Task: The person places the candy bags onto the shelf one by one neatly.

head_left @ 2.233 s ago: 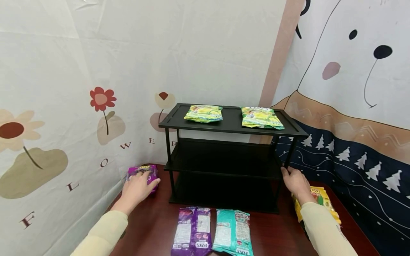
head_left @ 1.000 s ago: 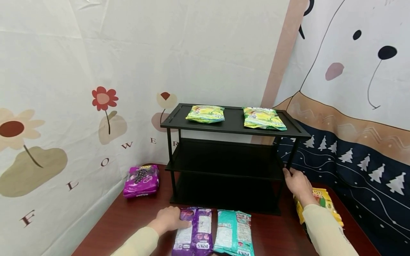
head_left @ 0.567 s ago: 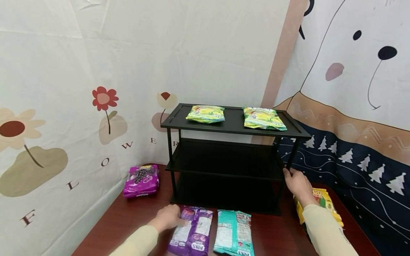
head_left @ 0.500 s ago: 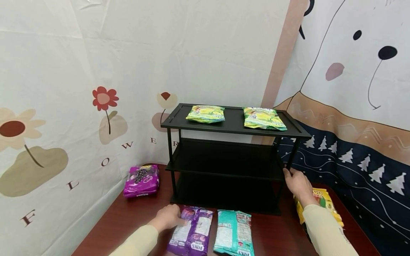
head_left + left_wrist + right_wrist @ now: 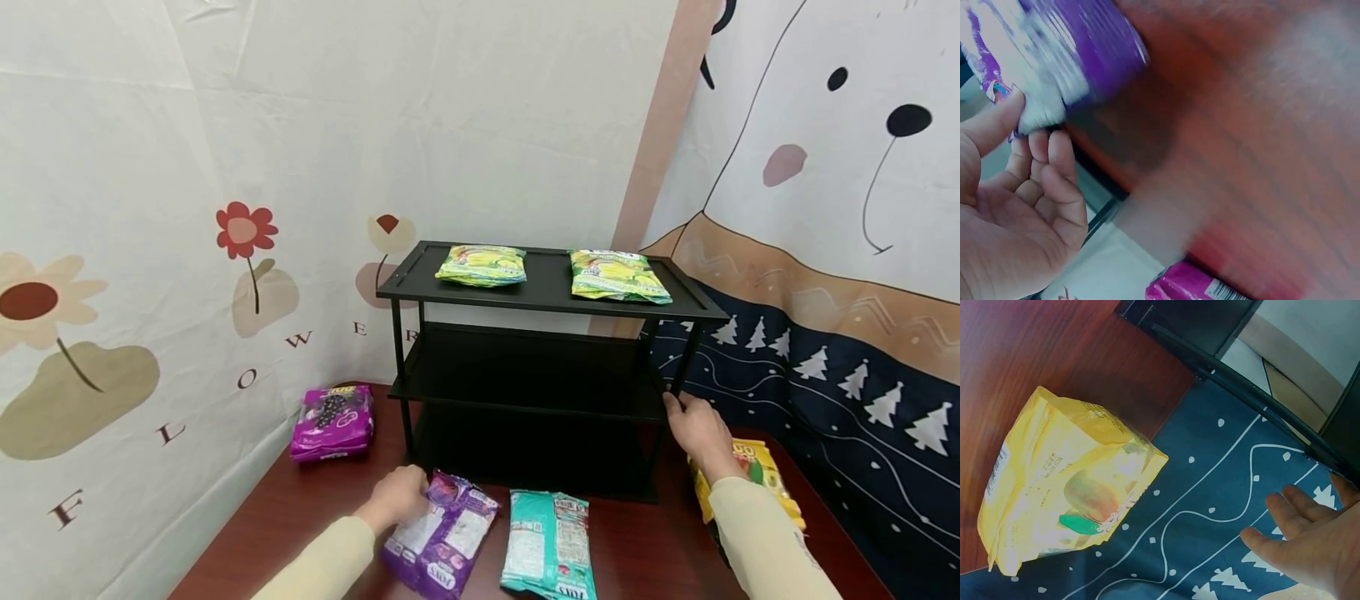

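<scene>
My left hand [image 5: 400, 497] pinches the upper left corner of a purple Fox's candy bag [image 5: 453, 533], which lies tilted, its top raised, in front of the shelf. In the left wrist view thumb and fingertips meet on the bag's crinkled edge [image 5: 1038, 109]. A teal Fox's candy bag [image 5: 546, 542] lies just to its right. My right hand [image 5: 697, 429] touches the right side of the black three-tier shelf [image 5: 525, 367] at the middle tier. Its visible fingers [image 5: 1294, 515] are loosely extended; the thumb is out of the right wrist view.
Two yellow-green candy bags [image 5: 482, 265] lie on the top tier. A magenta grape-print bag [image 5: 332, 423] stands left of the shelf. Beneath my right forearm is a yellow mango-print bag [image 5: 1079, 487]. Printed cloth walls [image 5: 315, 150] close in the dark red table [image 5: 330, 517].
My left hand left the magenta bag, came to the purple bag and took its corner. That bag has turned and shifted left, its top edge lifting. My right hand stayed at the shelf.
</scene>
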{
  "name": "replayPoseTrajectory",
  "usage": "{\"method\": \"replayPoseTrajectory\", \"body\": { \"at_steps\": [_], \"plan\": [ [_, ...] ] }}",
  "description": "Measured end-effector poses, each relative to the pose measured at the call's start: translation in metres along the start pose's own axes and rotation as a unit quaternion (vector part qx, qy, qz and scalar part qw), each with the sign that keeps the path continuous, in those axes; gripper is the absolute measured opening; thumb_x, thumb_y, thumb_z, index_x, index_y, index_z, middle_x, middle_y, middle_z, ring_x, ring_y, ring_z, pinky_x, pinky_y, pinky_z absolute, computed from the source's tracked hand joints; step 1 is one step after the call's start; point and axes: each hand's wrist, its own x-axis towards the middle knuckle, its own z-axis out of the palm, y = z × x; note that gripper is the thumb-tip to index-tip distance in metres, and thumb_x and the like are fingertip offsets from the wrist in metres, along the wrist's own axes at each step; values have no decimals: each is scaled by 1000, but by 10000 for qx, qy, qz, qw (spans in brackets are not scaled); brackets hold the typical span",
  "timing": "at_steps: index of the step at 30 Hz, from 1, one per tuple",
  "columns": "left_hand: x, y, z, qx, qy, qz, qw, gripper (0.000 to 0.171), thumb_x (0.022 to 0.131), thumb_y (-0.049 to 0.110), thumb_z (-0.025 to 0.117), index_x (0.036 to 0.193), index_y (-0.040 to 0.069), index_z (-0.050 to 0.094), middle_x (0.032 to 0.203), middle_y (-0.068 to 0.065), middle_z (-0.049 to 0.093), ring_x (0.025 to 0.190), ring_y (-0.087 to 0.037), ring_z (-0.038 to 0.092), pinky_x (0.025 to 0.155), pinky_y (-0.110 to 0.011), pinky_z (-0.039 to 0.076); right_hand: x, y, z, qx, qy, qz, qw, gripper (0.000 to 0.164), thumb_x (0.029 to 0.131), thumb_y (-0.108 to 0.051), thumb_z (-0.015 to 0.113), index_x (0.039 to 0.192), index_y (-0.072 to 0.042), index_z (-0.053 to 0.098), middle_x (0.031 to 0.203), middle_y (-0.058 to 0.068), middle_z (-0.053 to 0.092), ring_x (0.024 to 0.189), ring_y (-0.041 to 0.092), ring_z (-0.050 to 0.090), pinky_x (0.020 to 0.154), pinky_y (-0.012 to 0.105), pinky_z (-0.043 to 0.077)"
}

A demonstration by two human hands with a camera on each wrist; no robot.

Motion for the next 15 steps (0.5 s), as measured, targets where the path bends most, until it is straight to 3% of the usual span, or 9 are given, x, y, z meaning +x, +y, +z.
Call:
{"method": "replayPoseTrajectory", "body": {
  "at_steps": [3, 8, 15],
  "plan": [
    [4, -2, -5, -37, 233, 181, 9996, 31, 66, 0, 64, 58, 18, 40, 57, 5, 33, 54, -13, 34, 48, -30, 25, 0, -1, 0, -18, -8, 4, 10000, 71, 106, -49, 25, 143, 9, 42, 140, 37, 42, 117, 50, 47, 100, 67, 34],
    [8, -3, -16, -140, 464, 432, 9979, 23, 70, -4, 65, 66, 15, 51, 62, 4, 44, 57, -14, 41, 51, -30, 32, 0, -2, 0, -60, 3, -7, 10000, 68, 107, -47, 26, 143, 8, 43, 139, 37, 44, 116, 50, 48, 99, 67, 34],
    [11, 4, -35, -350, 679, 400, 9963, 17, 74, -2, 70, 74, 13, 63, 61, 6, 49, 58, -13, 46, 52, -30, 38, -1, -2, -2, -55, 27, -81, 9999, 64, 107, -44, 27, 142, 6, 46, 135, 36, 47, 109, 48, 50, 95, 65, 37]
  ]
}}
